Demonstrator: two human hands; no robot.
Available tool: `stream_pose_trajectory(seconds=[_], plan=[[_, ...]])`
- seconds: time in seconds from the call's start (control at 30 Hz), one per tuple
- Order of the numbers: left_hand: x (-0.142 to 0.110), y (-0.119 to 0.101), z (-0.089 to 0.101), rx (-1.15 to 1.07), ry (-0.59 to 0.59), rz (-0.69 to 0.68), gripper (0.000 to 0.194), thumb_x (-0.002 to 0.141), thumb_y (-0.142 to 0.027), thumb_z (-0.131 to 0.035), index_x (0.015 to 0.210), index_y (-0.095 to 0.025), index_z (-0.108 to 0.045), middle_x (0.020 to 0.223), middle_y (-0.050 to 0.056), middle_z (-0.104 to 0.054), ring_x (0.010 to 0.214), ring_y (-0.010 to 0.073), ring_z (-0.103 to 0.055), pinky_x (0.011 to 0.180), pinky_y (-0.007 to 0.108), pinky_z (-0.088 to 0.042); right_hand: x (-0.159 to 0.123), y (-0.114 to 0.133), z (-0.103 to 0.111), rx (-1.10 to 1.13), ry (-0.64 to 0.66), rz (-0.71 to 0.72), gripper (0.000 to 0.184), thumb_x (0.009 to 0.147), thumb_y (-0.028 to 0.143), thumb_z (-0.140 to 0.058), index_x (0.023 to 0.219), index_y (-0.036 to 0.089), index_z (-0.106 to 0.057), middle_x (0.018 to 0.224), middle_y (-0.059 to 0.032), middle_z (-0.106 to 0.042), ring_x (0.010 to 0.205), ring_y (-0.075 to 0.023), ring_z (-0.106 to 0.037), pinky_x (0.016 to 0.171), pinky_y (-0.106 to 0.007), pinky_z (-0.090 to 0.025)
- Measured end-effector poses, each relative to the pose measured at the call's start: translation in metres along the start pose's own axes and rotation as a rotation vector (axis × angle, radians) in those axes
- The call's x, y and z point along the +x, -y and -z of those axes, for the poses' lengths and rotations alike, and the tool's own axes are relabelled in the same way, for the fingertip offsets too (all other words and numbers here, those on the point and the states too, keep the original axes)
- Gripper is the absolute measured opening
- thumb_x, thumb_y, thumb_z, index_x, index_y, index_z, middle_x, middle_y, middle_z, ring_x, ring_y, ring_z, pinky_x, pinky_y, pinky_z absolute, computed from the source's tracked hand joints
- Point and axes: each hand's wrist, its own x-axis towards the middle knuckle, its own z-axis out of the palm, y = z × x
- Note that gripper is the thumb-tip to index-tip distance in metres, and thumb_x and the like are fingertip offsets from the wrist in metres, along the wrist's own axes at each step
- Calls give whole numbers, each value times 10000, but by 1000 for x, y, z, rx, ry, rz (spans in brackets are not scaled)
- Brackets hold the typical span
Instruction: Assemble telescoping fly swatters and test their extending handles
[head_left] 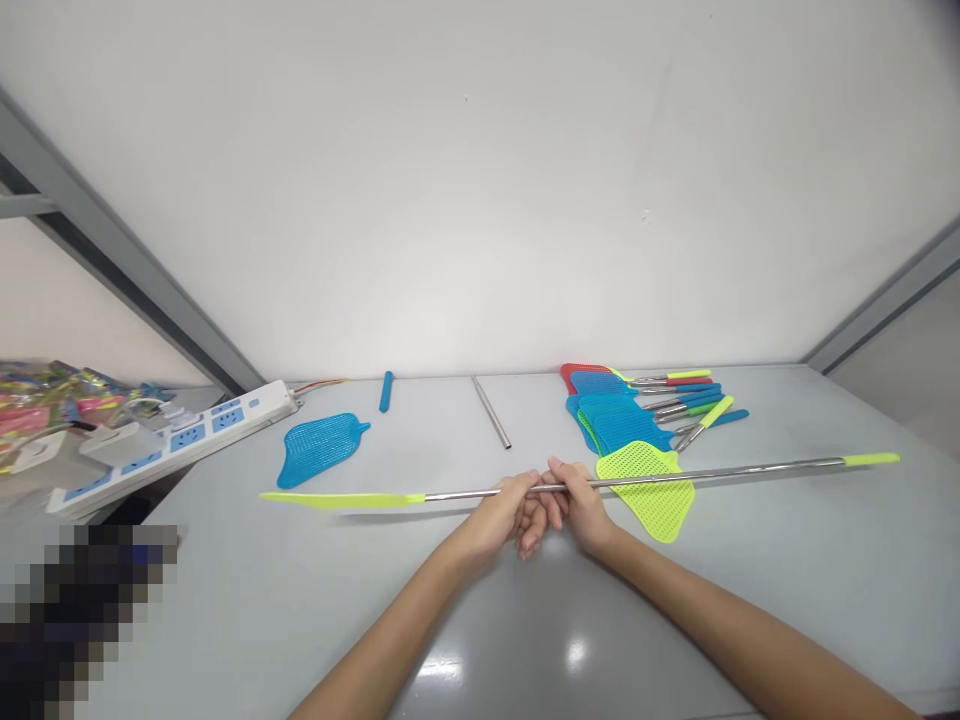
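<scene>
Swatter in hand: we've got a long fly swatter with a yellow-green plastic head, thin shiny metal rod and yellow-green grip held crosswise over the smooth grey tabletop, head pointing left, grip pointing right.
Left hand: our left hand is grasping the rod near its middle, thumb along the top, fingers curled loosely below.
Right hand: our right hand grasps the same rod just beside the left, thumb on top too; can't tell whether the fingertips touch.
Under the rod: a yellow-green perforated plastic swatter, lying at the near edge of a pile of blue, red and green plastic swatters with metal rods.
Loose bits: a blue perforated plastic swatter head, a short blue cylindrical grip and a bare metal tube, all apart from each other.
Far left: a white power strip with blue sockets, plugs in it.
</scene>
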Motion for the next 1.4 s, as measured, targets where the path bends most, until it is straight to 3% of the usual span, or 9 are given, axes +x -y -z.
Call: stream_pose_trajectory(seconds=[0.23, 0.43, 0.73, 1.0, 1.2, 1.4], plan=[[6, 1, 1, 43, -275, -135, 380, 763, -367, -385, 476, -136, -479, 293, -59, -310, 260, 49, -289, 347, 195, -242, 4, -3, -3, 139, 31, -34, 493, 796, 365, -378, 368, 151, -497, 270, 37, -321, 262, -76, -309, 321, -223, -217], [3, -1, 4, -42, -424, -203, 257, 717, -387, -490, 601, -163, -438, 359, -95, -291, 297, 29, -236, 345, 176, -155, 8, 1, -1, 184, 88, -28, 516, 779, 332, -464, 306, 173, -337, 253, 56, -255, 258, -73, -323, 332, -228, -203], [-1, -7, 8, -191, -375, -269, 220, 739, -363, -479, 676, -152, -489, 409, -76, -338, 334, 39, -314, 401, 183, -244, 10, 8, 2, 251, 136, -82, 446, 761, 277, -521, 363, 162, -355, 320, 59, -285, 318, -66, -330, 379, -238, -182], [-3, -20, 33, -423, -692, -508, 256, 735, -357, -462, 587, -149, -480, 357, -73, -300, 300, 46, -285, 358, 183, -230, 11, 10, 2, 355, 76, -114, 460, 750, 274, -529, 355, 168, -318, 327, 54, -272, 328, -74, -332, 392, -242, -162], [-6, -28, 42, -513, -747, -550, 219, 693, -318, -547, 576, -154, -460, 393, -80, -315, 312, 37, -289, 363, 181, -246, 11, 13, 3, 449, 43, -80, 535, 800, 457, -357, 345, 175, -368, 332, 27, -296, 329, -102, -360, 389, -255, -185], [-6, -27, 47, -627, -766, -757, 204, 686, -311, -554, 591, -160, -455, 465, -69, -386, 354, 37, -317, 435, 199, -314, 13, 10, 2, 417, -9, -67, 517, 809, 372, -385, 331, 175, -373, 318, 30, -271, 311, -99, -336, 376, -256, -179]])
